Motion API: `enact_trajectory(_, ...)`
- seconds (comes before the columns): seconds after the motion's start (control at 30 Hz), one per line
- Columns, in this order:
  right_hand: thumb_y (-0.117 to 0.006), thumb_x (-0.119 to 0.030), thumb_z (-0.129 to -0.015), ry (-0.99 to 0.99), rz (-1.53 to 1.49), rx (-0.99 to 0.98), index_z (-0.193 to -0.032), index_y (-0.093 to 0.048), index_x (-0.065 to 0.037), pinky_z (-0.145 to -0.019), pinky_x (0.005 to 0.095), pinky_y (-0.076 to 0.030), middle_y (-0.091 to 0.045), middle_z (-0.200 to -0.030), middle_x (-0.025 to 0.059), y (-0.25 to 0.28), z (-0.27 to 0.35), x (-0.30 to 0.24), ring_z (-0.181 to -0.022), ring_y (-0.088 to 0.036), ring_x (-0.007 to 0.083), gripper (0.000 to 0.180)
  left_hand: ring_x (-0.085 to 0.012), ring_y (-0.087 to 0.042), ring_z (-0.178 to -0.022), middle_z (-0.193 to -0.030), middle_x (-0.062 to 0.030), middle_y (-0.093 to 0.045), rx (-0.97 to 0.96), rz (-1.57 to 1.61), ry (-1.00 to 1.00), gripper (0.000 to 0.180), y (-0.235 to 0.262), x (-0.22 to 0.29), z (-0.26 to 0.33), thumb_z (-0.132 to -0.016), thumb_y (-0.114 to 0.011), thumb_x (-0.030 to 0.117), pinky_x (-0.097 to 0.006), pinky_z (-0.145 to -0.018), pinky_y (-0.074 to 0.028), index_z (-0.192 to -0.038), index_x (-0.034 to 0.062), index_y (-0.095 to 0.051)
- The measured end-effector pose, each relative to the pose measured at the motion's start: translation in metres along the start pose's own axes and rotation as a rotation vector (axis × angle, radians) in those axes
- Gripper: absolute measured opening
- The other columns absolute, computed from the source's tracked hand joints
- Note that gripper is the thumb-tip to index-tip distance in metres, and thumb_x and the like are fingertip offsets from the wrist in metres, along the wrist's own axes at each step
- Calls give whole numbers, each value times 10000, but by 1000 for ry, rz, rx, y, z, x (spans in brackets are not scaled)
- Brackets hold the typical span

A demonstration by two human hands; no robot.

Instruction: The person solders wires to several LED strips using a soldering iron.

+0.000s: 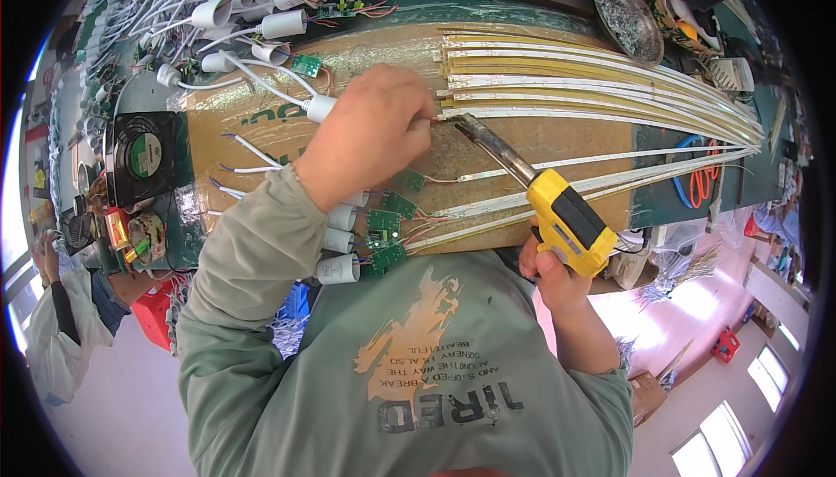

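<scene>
My left hand (370, 133) is closed in a pinch at the ends of the strips, with a thin reddish wire at its fingertips. A white plastic lamp cap (320, 109) with a white cable shows beside that hand, partly hidden by it. My right hand (557, 275) grips a yellow and black soldering gun (570, 225). Its dark metal tip points up and left, close to the end of the nearest white LED strip (540, 114) and my left fingertips. Whether the tip touches the strip, I cannot tell. Nearer my body, other strips (514, 203) are joined by wires to green circuit boards (383, 229).
Brown cardboard (261, 142) covers the bench. A black fan (139, 157) stands at left, with heaped white lamp caps (283, 24) behind. A metal dish (631, 24) lies at back right, orange-handled scissors (701, 183) at right. Another person's arm (65, 312) shows far left.
</scene>
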State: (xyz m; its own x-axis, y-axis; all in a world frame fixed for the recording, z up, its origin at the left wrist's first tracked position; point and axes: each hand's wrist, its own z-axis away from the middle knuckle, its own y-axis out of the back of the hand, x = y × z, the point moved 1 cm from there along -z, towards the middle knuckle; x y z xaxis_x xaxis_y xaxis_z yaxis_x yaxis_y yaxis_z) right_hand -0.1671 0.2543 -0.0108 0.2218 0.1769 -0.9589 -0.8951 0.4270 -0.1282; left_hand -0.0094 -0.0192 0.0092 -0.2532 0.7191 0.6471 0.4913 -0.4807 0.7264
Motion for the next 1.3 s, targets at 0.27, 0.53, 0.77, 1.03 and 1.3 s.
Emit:
enact_trajectory(0.27,-734,-347,-905,25,27,0,-1294,-484,71,-505,277,-416,-512,-685,46,-2,-5,0,-550,-480,133,623,-324,-611,-981,-984,-99,-663,-43,-86,-11,114,-1,3,-2,-752,-665,31,-402,-875,-508,-861,31,-630)
enact_trajectory(0.53,-744,-355,-899,25,13,46,-1290,-484,82,-497,279,-413,-525,-675,56,0,-3,-2,-539,-486,141,641,-332,-592,-923,-906,-110,-632,19,-97,-89,103,-7,4,0,-760,-644,59,-426,-851,-492,-857,26,-641)
enact_trajectory(0.77,-745,-360,-899,17,30,56,-1290,-494,81,-502,276,-418,-535,-675,56,4,0,-1,-548,-500,139,641,-316,-611,-974,-1010,-98,-636,-29,-140,-51,159,-4,9,0,-762,-675,24,-403,-861,-509,-919,36,-655)
enact_trajectory(1.03,-745,-323,-896,8,58,34,-1299,-503,68,-528,268,-437,-555,-708,53,0,0,-2,-571,-516,133,611,-311,-607,-951,-1004,-94,-629,-26,-163,-75,121,-3,10,1,-762,-684,35,-401,-834,-512,-880,37,-660)
enact_trajectory(1.3,-738,-298,-894,-3,37,42,-1297,-506,67,-531,267,-439,-561,-720,61,2,1,-1,-576,-519,135,592,-307,-598,-933,-991,-88,-626,-28,-182,-75,112,-5,10,1,-759,-678,37,-396,-827,-506,-868,38,-650)
